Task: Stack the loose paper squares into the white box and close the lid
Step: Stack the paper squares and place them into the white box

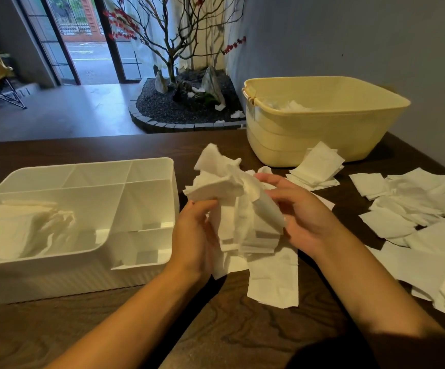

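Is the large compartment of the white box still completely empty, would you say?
No, a heap of paper squares already lies in the large compartment at the left of the white box.

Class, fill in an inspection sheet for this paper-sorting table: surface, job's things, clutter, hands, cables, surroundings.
Surface: dark wood-grain table.
Job's things: white box open, divided, papers in its large left compartment; no lid seen. Bunch of paper squares held above the table; loose paper squares scattered right.
Clutter: yellow tub holding more paper.
Hands: left hand and right hand both grip the bunch.
Cables: nothing seen.
Surroundings: grey wall, bare-branched tree in a gravel bed, glass doors.
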Available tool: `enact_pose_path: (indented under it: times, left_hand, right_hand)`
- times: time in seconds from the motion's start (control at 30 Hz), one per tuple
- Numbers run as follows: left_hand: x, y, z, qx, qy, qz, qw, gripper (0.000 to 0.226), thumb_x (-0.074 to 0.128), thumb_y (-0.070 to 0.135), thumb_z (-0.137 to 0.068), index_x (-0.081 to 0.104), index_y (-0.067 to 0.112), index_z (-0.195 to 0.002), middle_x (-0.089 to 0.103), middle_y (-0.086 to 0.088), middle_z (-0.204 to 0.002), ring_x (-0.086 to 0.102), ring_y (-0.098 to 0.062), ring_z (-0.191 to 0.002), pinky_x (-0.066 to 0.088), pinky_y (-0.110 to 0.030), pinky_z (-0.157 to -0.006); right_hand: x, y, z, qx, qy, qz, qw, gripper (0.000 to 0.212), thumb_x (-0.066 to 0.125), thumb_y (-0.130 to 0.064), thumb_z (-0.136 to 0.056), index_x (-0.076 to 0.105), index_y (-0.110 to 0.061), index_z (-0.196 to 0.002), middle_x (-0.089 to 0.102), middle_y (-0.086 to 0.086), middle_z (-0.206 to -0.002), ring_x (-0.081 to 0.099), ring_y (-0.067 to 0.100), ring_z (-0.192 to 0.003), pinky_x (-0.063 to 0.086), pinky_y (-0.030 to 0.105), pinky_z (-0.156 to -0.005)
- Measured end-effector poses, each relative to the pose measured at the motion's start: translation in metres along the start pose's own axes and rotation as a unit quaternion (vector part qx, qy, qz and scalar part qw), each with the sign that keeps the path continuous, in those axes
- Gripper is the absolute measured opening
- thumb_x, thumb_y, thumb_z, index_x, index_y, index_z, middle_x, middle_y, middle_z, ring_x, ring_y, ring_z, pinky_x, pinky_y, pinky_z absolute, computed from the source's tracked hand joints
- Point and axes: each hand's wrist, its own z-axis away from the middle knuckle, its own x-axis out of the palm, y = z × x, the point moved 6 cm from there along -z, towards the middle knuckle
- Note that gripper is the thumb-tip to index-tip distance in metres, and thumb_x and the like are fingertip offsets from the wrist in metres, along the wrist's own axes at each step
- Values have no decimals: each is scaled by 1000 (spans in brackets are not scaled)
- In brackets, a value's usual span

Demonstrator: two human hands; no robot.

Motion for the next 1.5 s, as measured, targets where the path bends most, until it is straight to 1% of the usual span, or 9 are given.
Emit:
enact_pose_path:
  times: [0.2,0.43,0.67,0.77,0.9,1.03,1.2,1.33,1.5]
  left_hand:
    - [-2,0,-2,-7,33,-43,999,24,47,8,-95,68,13,-106,73,-9,-88,72,-23,-80,58,-37,-64]
    - [-9,1,1,-14,75,-25,997,25,49,12,-96,64,14,-117,71,-4,-89,70,-18,-76,55,-29,-52]
    - [-9,11,2,42,67,-101,992,33,52,17,-84,63,20,-115,68,-7,-116,63,-33,-111,53,-50,-89]
    - [-9,13,1,68,58,-151,984,31,59,13,-86,60,19,-117,70,1,-109,66,-21,-107,55,-40,-84]
    - [-7,15,1,79,48,-167,982,34,58,4,-92,58,19,-123,75,8,-99,71,-9,-94,59,-35,-83]
    - [-5,16,2,101,44,-191,975,31,61,5,-94,57,19,-121,75,8,-98,72,-9,-91,59,-26,-76]
    - [-11,25,-1,145,89,-185,968,25,67,7,-92,61,15,-115,76,0,-95,73,-18,-91,59,-36,-80]
    - [-9,20,-2,140,79,-220,962,22,65,15,-94,60,21,-115,74,7,-100,71,-6,-90,56,-27,-78]
    - [-7,11,-4,114,52,-251,960,36,69,20,-93,55,29,-125,70,10,-114,68,-10,-104,59,-33,-86]
  right_hand:
    - [16,-6,14,-16,-70,55,996,48,69,-3,-80,65,-24,-123,77,4,-102,73,25,-98,61,38,-83]
    - [-9,-17,8,-80,60,2,995,55,57,12,-86,61,-27,-125,77,0,-97,74,20,-92,60,44,-83]
    - [2,-36,25,-234,98,282,925,74,61,12,-87,44,-43,-135,51,-34,-111,56,-21,-100,53,15,-76]
    - [7,-36,27,-254,71,345,901,84,55,14,-87,39,-53,-137,36,-25,-145,28,-2,-138,40,24,-99]
    - [12,-28,24,-240,-2,343,908,99,45,20,-84,41,-66,-132,39,-13,-155,38,14,-143,45,53,-107]
    - [19,-25,26,-239,-42,350,905,92,46,17,-90,41,-67,-129,40,-17,-154,35,9,-144,45,45,-109]
    - [18,-26,30,-244,-37,402,882,78,51,9,-93,37,-58,-130,54,1,-141,43,12,-131,40,-3,-80]
    - [18,-22,29,-229,-28,427,874,74,51,5,-95,37,-57,-134,44,-31,-126,34,-6,-130,39,-4,-80]
    - [28,-10,29,-216,-35,460,860,84,52,9,-92,38,-63,-133,57,-8,-133,57,0,-115,53,19,-93]
